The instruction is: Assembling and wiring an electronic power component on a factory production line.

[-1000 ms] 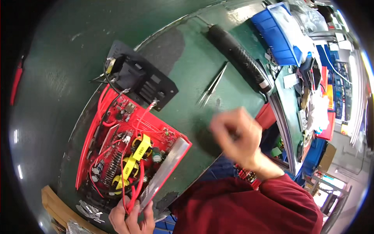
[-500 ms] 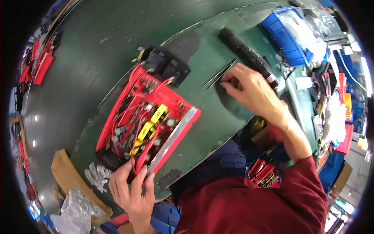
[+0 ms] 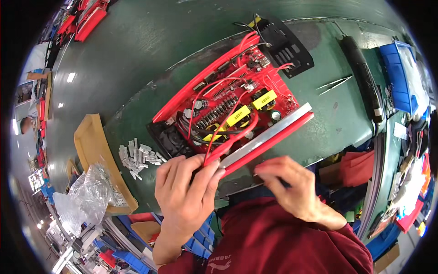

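Observation:
A red-cased electronic unit point(image 3: 182, 101) lies on the bench, its circuit board, yellow-taped coils and loose wires exposed. At its near left corner my left hand point(image 3: 186, 194) is closed around a bundle of red wires point(image 3: 224, 148), fingertips against the end of the silver metal strip point(image 3: 269, 135). My right hand point(image 3: 292, 189) hovers by the near bench edge, apart from the unit; its fingers are bent and somewhat blurred, thumb apart from them, with nothing visible in them. Tweezers point(image 3: 335, 84) lie on the bench to the right of the unit.
A black electric screwdriver point(image 3: 360, 68) and a blue bin point(image 3: 396, 75) sit at the right. One black end panel point(image 3: 285, 48) hangs by wires at the unit's far end. Small silver pieces point(image 3: 138, 156), a tan curved tray point(image 3: 93, 137) and clear plastic bags point(image 3: 86, 192) are at left.
My right hand has left the tweezers on the bench and come back toward the unit's near edge. My left hand stays at the wires. The whole view has shifted.

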`<state>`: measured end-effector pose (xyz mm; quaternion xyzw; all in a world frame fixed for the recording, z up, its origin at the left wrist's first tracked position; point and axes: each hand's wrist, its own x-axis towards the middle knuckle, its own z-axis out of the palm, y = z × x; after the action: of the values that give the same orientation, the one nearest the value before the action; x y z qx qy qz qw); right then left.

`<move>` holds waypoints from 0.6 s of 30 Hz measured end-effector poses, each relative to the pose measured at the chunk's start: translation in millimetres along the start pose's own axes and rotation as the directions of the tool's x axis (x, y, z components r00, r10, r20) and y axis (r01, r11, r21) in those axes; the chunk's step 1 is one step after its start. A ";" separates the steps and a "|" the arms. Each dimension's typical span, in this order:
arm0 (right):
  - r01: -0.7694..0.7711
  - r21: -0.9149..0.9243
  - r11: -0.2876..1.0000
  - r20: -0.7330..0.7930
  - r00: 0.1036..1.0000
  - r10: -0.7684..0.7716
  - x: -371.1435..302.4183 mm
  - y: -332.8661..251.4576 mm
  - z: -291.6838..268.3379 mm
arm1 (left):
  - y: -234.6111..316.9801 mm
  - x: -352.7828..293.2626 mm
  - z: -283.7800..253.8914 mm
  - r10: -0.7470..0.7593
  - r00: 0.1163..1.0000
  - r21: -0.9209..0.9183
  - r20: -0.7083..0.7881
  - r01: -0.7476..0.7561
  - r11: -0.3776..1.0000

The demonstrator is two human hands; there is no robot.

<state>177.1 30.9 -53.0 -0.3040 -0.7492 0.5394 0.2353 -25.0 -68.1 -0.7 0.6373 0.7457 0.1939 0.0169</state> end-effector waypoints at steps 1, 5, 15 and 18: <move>0.012 0.039 0.999 0.017 1.000 -0.013 -0.8 1.2 6.4 | 0.5 -1.1 -1.3 -0.009 1.000 -0.014 0.025 0.009 1.000; 0.121 0.048 0.992 -0.058 0.991 -0.118 6.5 11.6 26.5 | 0.6 0.6 -4.6 -0.018 0.998 -0.039 0.057 0.020 0.999; 0.144 0.043 0.989 -0.161 0.978 -0.136 14.2 13.2 32.4 | -8.2 3.3 -3.8 0.063 0.993 -0.100 0.096 -0.053 0.994; 0.181 0.033 0.983 -0.171 0.970 -0.172 13.3 14.7 32.5 | -7.9 5.1 -3.4 0.068 0.992 -0.106 0.105 -0.057 0.993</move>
<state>148.6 22.1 -76.7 -0.2748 -0.7376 0.5066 0.3518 -34.4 -65.0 1.1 0.6681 0.7124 0.1976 0.0840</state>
